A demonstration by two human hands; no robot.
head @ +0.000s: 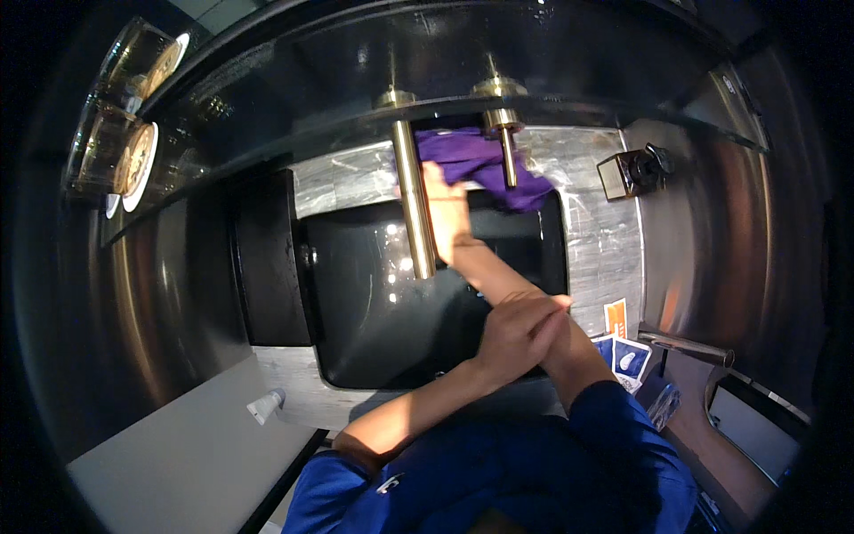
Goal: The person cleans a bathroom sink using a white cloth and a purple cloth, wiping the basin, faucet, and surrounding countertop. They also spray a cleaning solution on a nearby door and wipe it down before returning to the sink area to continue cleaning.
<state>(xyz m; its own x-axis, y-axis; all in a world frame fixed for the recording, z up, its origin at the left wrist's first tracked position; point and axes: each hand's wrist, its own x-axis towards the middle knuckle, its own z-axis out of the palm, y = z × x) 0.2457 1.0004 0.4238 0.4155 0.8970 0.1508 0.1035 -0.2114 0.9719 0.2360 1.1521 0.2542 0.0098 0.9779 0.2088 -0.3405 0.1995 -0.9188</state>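
A purple cloth (460, 155) lies bunched on the grey marbled ledge behind a black basin (360, 320). My right hand (446, 210) reaches across the basin and grips the cloth at its near edge; the brass spout (415, 207) beside it hides some of the fingers. The brass tap handle (508, 150) stands out over the cloth's right part. My left hand (524, 330) is closed around my right forearm, above the basin's near right side.
Right of the basin are a dark pump bottle (627, 175), an orange-and-white packet (617, 319) and blue packets (630, 357). A small white tube (267, 406) is at the front left. Drinking glasses (110, 153) stand on the upper-left glass shelf. A black box-like block (270, 260) borders the basin's left.
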